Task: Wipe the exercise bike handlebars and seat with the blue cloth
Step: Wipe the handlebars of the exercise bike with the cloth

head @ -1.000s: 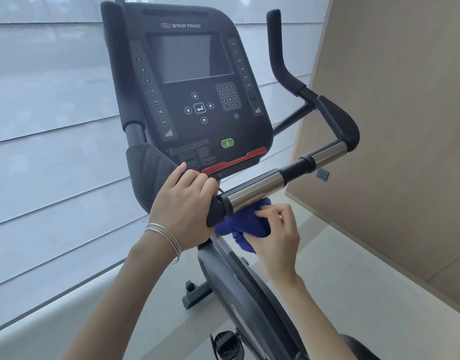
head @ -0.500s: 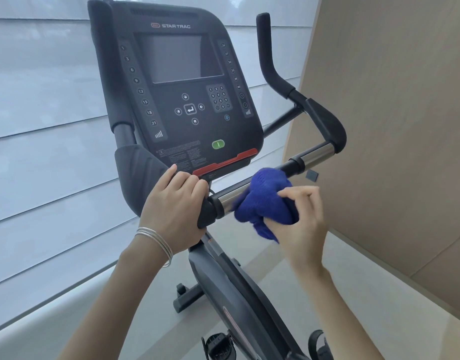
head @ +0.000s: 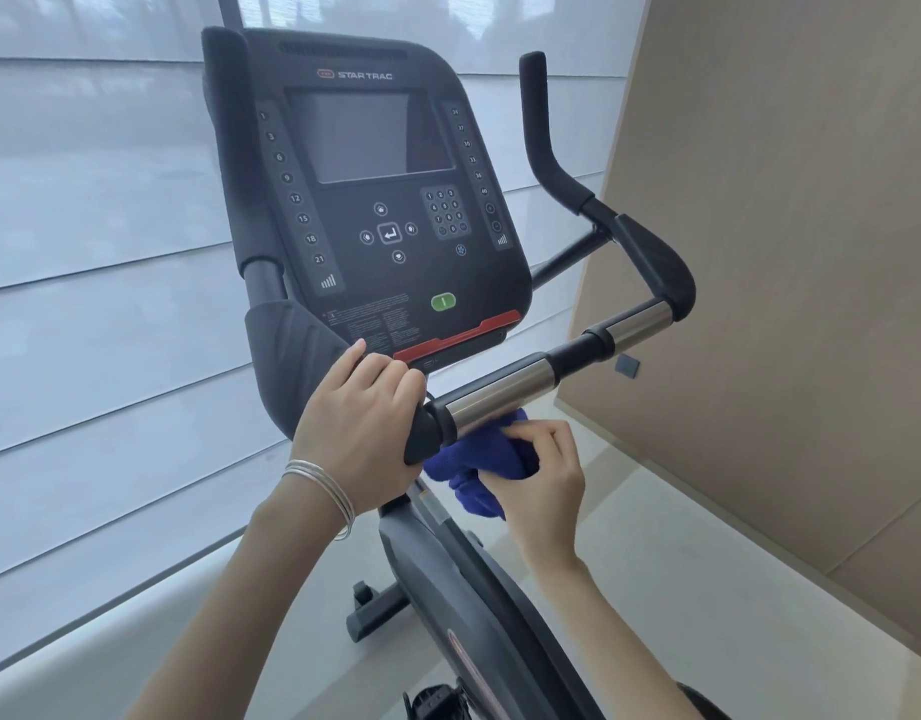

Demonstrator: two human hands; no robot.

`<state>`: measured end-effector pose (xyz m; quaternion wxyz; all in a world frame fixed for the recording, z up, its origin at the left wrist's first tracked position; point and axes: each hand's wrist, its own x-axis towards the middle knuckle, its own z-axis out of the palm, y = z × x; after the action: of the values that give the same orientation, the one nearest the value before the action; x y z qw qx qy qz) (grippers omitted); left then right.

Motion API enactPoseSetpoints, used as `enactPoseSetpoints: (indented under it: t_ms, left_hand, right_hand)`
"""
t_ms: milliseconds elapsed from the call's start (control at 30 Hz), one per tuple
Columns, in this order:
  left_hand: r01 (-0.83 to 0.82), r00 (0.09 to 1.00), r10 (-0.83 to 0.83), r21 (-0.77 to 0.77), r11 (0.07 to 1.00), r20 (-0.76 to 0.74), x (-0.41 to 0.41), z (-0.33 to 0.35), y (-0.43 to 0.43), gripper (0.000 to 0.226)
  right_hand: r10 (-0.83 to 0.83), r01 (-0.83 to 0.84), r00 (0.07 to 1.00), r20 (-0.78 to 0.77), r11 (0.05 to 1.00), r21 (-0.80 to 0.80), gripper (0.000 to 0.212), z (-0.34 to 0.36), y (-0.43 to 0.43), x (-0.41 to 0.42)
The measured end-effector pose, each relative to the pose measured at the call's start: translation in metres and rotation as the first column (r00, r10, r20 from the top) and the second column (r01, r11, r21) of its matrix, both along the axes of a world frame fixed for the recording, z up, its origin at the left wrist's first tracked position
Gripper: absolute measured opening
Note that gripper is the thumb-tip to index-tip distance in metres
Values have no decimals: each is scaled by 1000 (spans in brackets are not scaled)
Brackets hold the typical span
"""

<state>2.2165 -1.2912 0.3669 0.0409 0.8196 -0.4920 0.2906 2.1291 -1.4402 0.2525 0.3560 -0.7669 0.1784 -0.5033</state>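
The exercise bike's handlebar (head: 505, 389) runs from lower centre up to the right, with chrome sections and black grips, then bends up into a black horn (head: 538, 132). My left hand (head: 364, 423), with thin bangles on the wrist, is wrapped around the bar's black middle part under the console. My right hand (head: 544, 480) holds the bunched blue cloth (head: 474, 472) pressed against the underside of the nearest chrome section. The seat is out of view.
The black console (head: 380, 200) with screen and keypad stands right behind the bar. A beige wall panel (head: 785, 252) is close on the right. White window blinds (head: 94, 252) fill the left. The bike's frame (head: 463, 605) and a pedal (head: 437, 698) are below.
My right hand has slid the blue cloth back down and left, from the top of the chrome section to its underside near my left hand. My left hand stays gripping.
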Motion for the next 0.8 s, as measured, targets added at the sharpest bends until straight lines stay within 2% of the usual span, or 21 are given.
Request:
enactPoseSetpoints:
  t_ms: [133, 300, 400, 467, 567, 667, 800]
  left_hand:
    - [-2, 1000, 2, 1, 1000, 2, 1, -1, 0, 31]
    - [-13, 999, 14, 35, 999, -45, -1, 2, 1, 38]
    - [-29, 996, 35, 74, 997, -76, -4, 5, 0, 51]
    - [-37, 995, 46, 96, 995, -89, -4, 6, 1, 56]
    - [-29, 995, 37, 98, 995, -91, -4, 5, 0, 58]
    - [-29, 993, 41, 107, 994, -109, -3, 6, -4, 61]
    - [-32, 976, 59, 129, 991, -211, -4, 9, -20, 65]
  right_hand:
    - [20, -29, 996, 85, 994, 107, 39, -7, 3, 17]
    - [-101, 72, 985, 142, 977, 199, 41, 1, -23, 21]
    - [-149, 116, 979, 140, 968, 222, 41, 3, -37, 13]
    - [-94, 70, 988, 124, 981, 183, 41, 3, -37, 10]
    - [65, -67, 995, 73, 997, 29, 38, 0, -36, 0]
    - [74, -72, 997, 34, 996, -61, 36, 5, -52, -8]
    - [-65, 56, 996, 62, 991, 125, 37, 16, -90, -16]
